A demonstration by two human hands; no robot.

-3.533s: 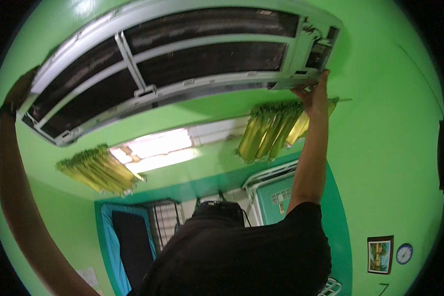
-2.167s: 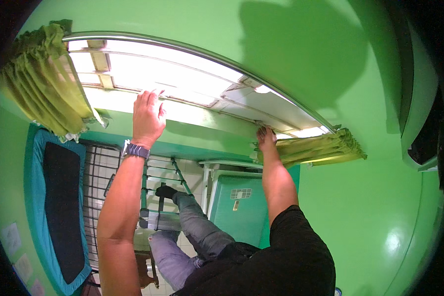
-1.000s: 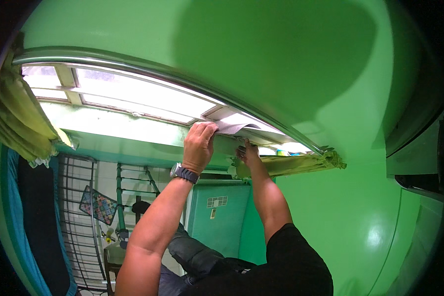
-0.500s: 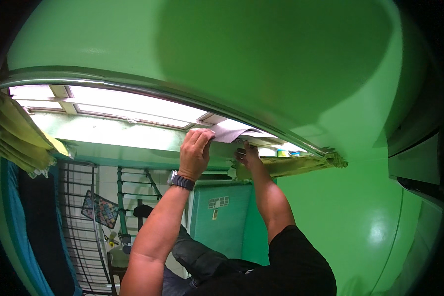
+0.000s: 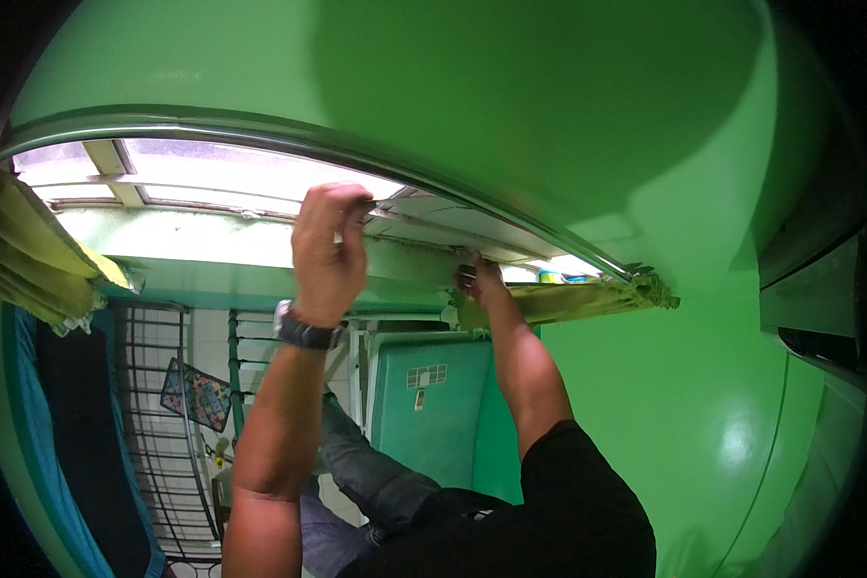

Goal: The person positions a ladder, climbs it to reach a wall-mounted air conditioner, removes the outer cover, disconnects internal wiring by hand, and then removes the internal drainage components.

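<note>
A long, white-framed window is running left to right beyond our hands. Our left hand is hovering before its middle, half-curled, with nothing visible in it; our right hand, nearer its lower edge, is hiding its grip: we cannot tell.

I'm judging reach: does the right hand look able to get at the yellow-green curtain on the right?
Probably yes: the right hand is close by the left end of that yellow-green curtain, and nothing visible blocks the way.

You can read no words or numbers here; the pale gridded patch on the teal panel below the window is illegible.
</note>
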